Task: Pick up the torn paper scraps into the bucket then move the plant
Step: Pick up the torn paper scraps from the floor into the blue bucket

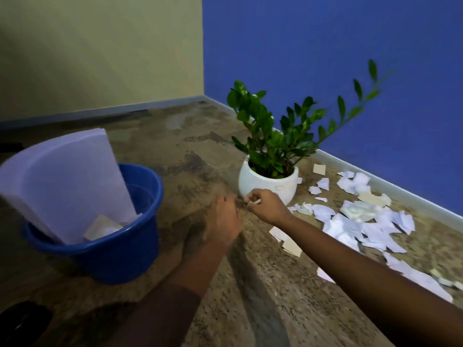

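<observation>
By the white-potted green plant (266, 182), right hand's (263, 204) pinching a white paper scrap (255, 202), left hand's (223, 221) too blurry to tell; most scraps (350, 226) are lying outside the blue plastic bucket (120, 259).

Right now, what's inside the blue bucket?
A big white sheet leans in the blue bucket, with a cream scrap at its foot. The sheet hides the rest of the bottom.

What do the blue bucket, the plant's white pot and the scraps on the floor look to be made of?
Blue bucket: likely plastic, smooth and slightly glossy, with a moulded rolled rim.
White pot: probably glazed ceramic, given its rounded, shiny body, though glossy plastic is possible.
Scraps: thin matte paper, white and cream, with ragged torn edges.
</observation>
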